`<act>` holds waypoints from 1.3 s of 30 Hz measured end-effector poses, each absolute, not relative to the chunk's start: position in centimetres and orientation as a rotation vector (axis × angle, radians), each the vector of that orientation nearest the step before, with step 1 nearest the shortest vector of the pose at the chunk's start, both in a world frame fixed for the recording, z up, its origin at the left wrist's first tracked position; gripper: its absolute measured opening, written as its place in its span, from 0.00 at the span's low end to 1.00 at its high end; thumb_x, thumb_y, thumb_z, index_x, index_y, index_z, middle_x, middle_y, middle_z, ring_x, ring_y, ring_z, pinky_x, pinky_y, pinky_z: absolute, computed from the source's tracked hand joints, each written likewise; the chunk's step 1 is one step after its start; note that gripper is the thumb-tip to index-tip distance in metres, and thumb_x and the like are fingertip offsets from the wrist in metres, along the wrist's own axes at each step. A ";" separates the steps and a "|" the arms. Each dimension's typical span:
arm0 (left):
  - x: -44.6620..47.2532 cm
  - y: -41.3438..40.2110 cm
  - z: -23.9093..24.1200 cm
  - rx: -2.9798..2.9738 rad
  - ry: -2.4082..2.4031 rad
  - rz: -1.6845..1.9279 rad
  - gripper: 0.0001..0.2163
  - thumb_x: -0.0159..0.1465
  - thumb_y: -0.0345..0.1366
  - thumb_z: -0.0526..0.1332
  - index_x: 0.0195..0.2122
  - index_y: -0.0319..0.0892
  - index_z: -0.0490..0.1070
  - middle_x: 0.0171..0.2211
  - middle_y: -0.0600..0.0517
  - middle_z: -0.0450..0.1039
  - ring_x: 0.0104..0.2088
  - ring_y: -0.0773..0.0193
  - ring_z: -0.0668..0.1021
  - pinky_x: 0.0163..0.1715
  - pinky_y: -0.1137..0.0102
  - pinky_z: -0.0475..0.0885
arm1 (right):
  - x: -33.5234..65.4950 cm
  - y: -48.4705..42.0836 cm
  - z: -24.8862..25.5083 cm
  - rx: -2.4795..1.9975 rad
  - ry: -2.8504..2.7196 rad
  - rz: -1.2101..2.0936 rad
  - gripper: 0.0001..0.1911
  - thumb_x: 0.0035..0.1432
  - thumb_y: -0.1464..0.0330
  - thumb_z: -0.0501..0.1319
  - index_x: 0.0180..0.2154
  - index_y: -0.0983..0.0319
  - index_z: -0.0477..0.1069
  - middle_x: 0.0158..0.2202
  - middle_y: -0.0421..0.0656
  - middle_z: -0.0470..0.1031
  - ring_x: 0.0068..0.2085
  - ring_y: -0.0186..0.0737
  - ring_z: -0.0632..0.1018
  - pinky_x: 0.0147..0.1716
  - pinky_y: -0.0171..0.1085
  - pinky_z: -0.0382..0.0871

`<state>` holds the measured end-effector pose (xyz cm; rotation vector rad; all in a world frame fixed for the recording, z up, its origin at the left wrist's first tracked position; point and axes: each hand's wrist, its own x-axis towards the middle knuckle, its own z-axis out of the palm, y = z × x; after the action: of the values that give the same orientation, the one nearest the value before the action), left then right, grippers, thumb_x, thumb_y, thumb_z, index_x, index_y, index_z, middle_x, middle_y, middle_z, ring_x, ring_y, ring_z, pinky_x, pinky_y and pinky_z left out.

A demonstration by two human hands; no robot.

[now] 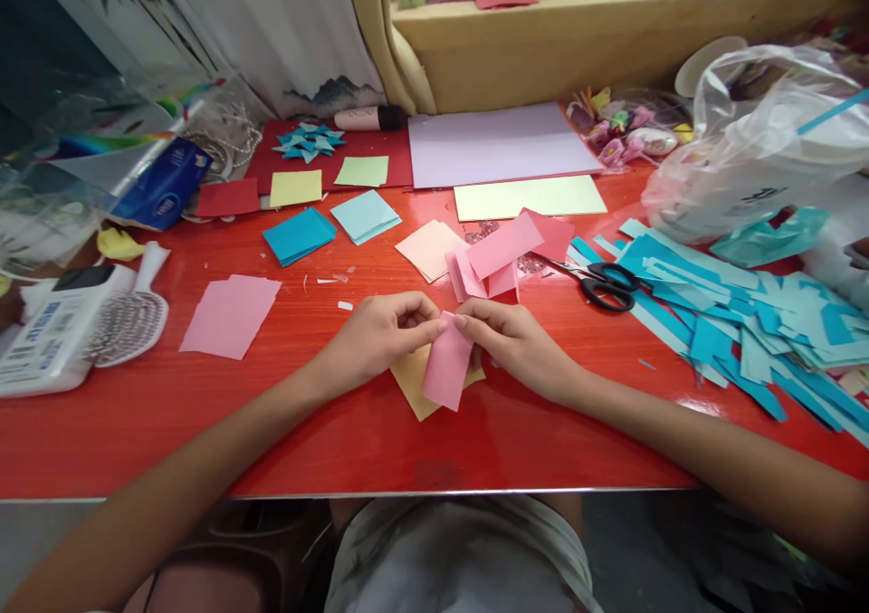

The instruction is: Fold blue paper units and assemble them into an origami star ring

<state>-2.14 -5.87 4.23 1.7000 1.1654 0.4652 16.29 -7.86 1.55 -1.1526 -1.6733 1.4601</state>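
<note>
Between my hands is a folded piece of pink paper (446,368), held up by its top edge. My left hand (386,334) pinches its upper left corner between thumb and fingers. At the upper right corner my right hand (520,340) pinches it the same way. Beneath lies a yellow-tan paper square (411,385), partly covered by the pink paper. Just beyond my hands are several folded pink papers (506,244) in a loose heap. A peach paper stack (430,247) touches that heap on its left. Farther left lies a fanned stack of pink squares (231,316).
Black-handled scissors (607,285) lie right of the folded papers, beside a pile of blue paper strips (740,310). Blue squares (299,234) and a lavender sheet (499,145) lie farther back. A hairbrush (132,319) and white bottle (58,337) are at left, a plastic bag (760,151) at right.
</note>
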 end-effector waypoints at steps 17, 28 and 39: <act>-2.2 -6.0 4.2 1.770 1.122 0.401 0.12 0.59 0.44 0.56 0.28 0.40 0.68 0.24 0.55 0.64 0.26 0.70 0.65 0.24 0.75 0.58 | 16.4 -8.1 1.6 -1.205 -1.769 1.069 0.13 0.61 0.63 0.53 0.27 0.62 0.63 0.21 0.36 0.59 0.24 0.29 0.60 0.23 0.32 0.53; -3.0 -5.1 5.6 1.802 1.136 0.496 0.10 0.59 0.42 0.58 0.27 0.40 0.70 0.26 0.55 0.69 0.28 0.70 0.69 0.27 0.75 0.61 | 16.5 -7.2 0.9 -1.258 -1.335 1.094 0.15 0.59 0.61 0.55 0.24 0.61 0.60 0.22 0.37 0.57 0.23 0.29 0.59 0.21 0.32 0.52; -4.2 -4.0 6.4 1.896 1.207 0.362 0.13 0.59 0.44 0.57 0.29 0.41 0.74 0.28 0.53 0.74 0.27 0.69 0.70 0.24 0.75 0.61 | 16.7 -7.2 0.6 -1.272 -1.329 1.082 0.18 0.59 0.58 0.54 0.23 0.61 0.55 0.20 0.36 0.54 0.22 0.30 0.56 0.20 0.32 0.49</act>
<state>-4.21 -4.03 6.43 1.8956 1.2066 0.3617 16.66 -7.18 0.59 -1.2718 -1.3289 1.0821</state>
